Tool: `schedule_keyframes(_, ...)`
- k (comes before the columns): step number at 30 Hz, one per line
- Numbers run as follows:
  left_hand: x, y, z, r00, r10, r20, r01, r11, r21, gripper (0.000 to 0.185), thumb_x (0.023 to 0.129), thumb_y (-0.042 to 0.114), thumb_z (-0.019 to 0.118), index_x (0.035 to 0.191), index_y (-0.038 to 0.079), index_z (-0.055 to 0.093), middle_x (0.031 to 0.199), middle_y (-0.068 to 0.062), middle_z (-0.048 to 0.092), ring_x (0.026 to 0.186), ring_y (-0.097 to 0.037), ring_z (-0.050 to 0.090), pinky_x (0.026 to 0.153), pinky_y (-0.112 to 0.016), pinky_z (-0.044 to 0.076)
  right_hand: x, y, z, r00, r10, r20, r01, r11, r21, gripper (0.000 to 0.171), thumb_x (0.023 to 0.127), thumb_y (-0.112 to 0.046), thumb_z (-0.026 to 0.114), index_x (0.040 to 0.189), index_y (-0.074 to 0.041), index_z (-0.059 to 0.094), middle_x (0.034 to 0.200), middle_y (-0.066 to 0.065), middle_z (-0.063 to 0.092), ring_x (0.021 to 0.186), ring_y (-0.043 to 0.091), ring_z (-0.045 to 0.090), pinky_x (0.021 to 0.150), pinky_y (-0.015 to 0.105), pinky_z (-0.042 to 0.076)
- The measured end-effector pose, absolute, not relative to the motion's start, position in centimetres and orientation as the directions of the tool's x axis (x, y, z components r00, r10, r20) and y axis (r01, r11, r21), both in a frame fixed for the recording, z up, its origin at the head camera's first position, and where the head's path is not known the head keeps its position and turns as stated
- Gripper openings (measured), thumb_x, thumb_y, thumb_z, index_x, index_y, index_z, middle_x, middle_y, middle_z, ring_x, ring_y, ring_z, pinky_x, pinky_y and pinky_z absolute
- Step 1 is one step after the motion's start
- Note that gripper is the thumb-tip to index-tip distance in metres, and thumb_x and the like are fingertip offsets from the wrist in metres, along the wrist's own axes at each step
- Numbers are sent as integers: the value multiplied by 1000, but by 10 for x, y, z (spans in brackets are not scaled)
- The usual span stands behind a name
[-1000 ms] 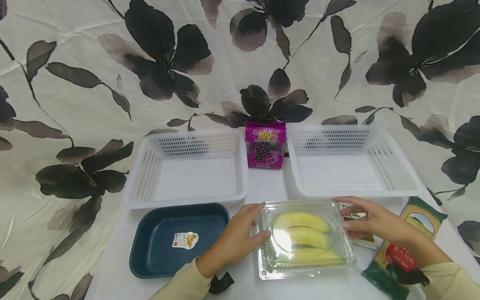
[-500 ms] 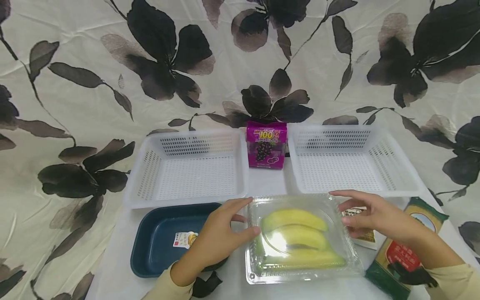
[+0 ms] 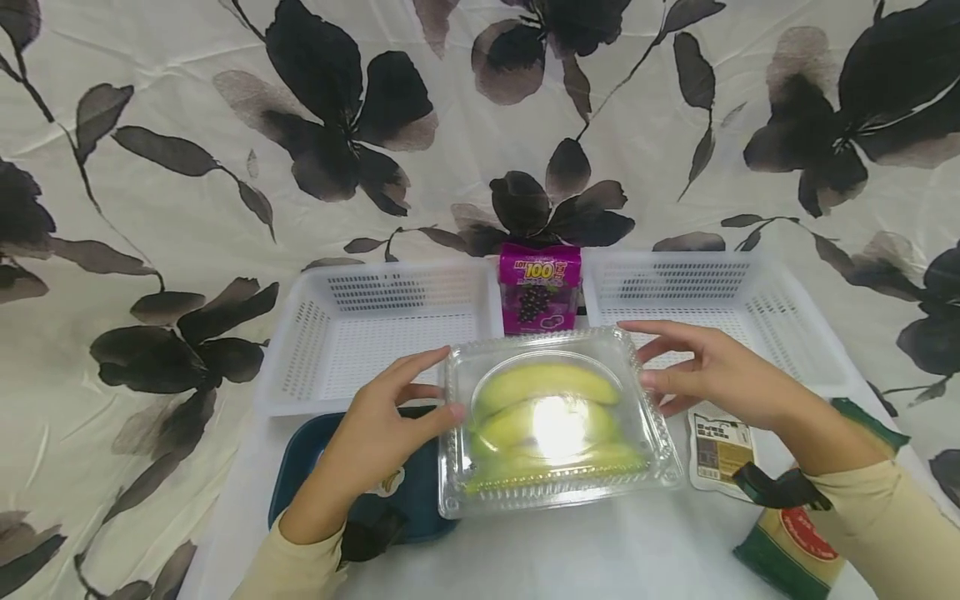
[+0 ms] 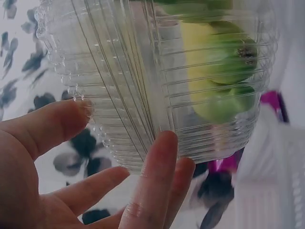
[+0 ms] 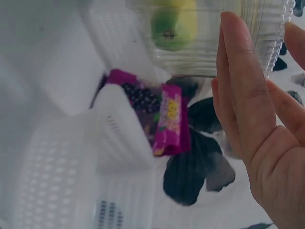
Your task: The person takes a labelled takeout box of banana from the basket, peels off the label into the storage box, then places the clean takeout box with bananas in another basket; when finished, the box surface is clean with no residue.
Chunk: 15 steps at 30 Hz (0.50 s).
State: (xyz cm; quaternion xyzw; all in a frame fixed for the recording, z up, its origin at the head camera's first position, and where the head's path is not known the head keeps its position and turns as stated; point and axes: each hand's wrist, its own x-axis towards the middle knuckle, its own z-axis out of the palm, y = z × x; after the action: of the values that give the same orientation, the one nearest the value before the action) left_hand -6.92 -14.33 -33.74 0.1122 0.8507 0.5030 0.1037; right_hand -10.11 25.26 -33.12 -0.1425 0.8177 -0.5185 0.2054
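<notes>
Clear plastic clamshell box [image 3: 558,421] of green-yellow bananas [image 3: 543,412], raised off the white table [image 3: 592,554], is carried between both hands: the left hand [image 3: 378,433] presses straight fingers to its left side, the right hand [image 3: 712,375] does likewise on the right. Beyond the hands stand two white baskets [image 3: 378,333] flanking a purple grape carton [image 3: 538,287]; a blue tray [image 3: 408,500] lies beneath the left hand.

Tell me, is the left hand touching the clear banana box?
Touching. The left wrist view shows the left hand with fingertips pressed against the clear banana box.
</notes>
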Motion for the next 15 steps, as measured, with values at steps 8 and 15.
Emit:
schedule_keyframes(8,-85,-172,-323,-971,226,-73,51,499,865,68,92,38,77,153,35,46,161,-2,39,126,-25,64,82,-31,60,-132,220,-322,-868,-468,-163,-44,401,-915,64,99,-28,68,157,-30,41,137,19,53,95,32,73,80,44,64)
schedule_keyframes(15,-105,-197,-313,-977,186,-101,2,486,874,70,95,33,73,158,29,40,158,-9,41,129,-32,60,86,-28,62,-158,183,-319,-872,-462,-163,-10,351,-936,63,100,-28,67,157,-35,40,143,15,47,121,36,60,88,46,62)
